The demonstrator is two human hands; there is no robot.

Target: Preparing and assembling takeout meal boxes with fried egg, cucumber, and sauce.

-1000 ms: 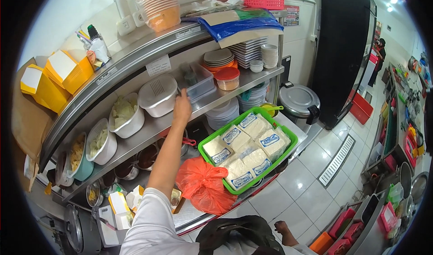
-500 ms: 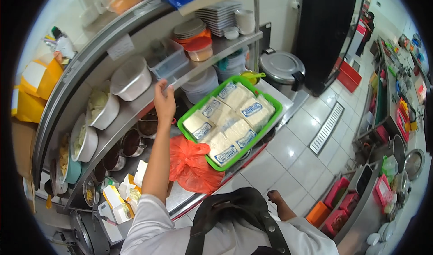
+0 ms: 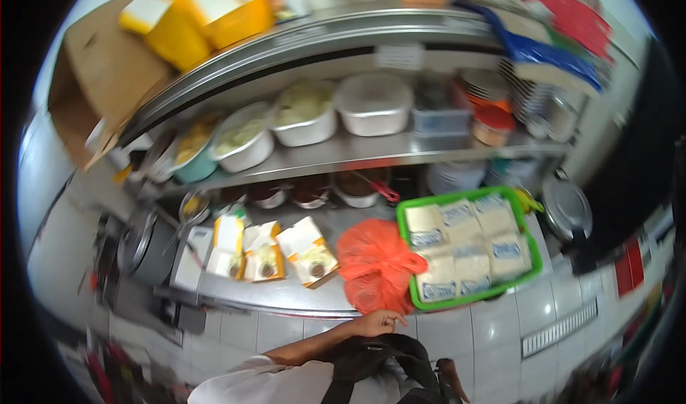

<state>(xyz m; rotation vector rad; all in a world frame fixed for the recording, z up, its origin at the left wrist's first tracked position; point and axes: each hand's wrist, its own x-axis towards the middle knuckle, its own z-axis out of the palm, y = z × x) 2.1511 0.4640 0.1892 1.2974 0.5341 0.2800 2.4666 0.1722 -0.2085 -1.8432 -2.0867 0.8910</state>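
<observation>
My left hand (image 3: 382, 323) hovers at the front edge of the steel counter, just below a knotted red plastic bag (image 3: 371, 257). Its fingers are loosely bent and apart, with nothing in them. Low beside my body is my right hand (image 3: 450, 377), dark and blurred, its fingers unclear. Right of the bag, a green plastic basket (image 3: 534, 250) holds several pale, clear-wrapped packs (image 3: 468, 241) with blue print. Left of it stand three open yellow-and-white cardboard boxes (image 3: 309, 241), each with pale shreds and a small dark-topped cup inside.
Above the counter, a steel shelf (image 3: 307, 165) carries white tubs (image 3: 375, 104), a clear bin (image 3: 439, 122) and a red-lidded container (image 3: 493, 124). Pots of dark sauce (image 3: 309, 191) stand underneath. A large lidded pot (image 3: 567, 204) is at the right; a white board (image 3: 193, 257) lies left.
My left hand has come down from the shelf edge to the counter's front edge. The view has turned left, bringing the boxes and tubs nearer the middle. The basket and bag look unmoved.
</observation>
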